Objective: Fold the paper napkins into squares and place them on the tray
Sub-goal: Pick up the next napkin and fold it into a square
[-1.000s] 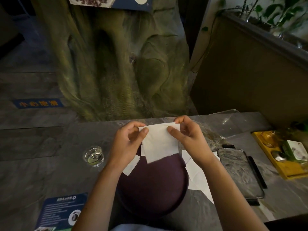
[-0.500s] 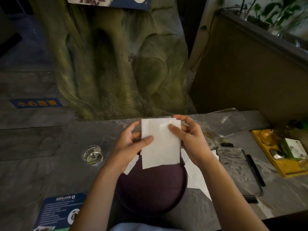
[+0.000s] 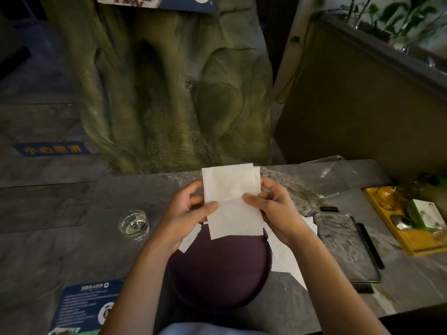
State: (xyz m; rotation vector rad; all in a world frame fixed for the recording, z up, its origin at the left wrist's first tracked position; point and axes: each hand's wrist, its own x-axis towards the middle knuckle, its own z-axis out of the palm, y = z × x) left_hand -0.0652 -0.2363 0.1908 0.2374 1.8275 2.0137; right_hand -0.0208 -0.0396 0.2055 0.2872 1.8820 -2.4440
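I hold a white paper napkin (image 3: 232, 199) upright above the table, a tall rectangle with a crease across its middle. My left hand (image 3: 186, 213) pinches its left edge at the crease and my right hand (image 3: 273, 209) pinches its right edge. Below it lies a round dark purple tray (image 3: 217, 272). More white napkins lie flat by the tray, one showing at its left rim (image 3: 191, 240) and others spread on its right (image 3: 285, 257), partly hidden by my right wrist.
A small glass of clear liquid (image 3: 134, 224) stands left of my hands. A phone in a clear case (image 3: 346, 245) and a black pen (image 3: 370, 245) lie to the right, then a yellow tray with small items (image 3: 406, 223). A blue card (image 3: 84, 305) lies at front left.
The napkin has opened upward from a short folded piece into a taller rectangle. Both hands slid from its top corners to its side edges at mid-height.
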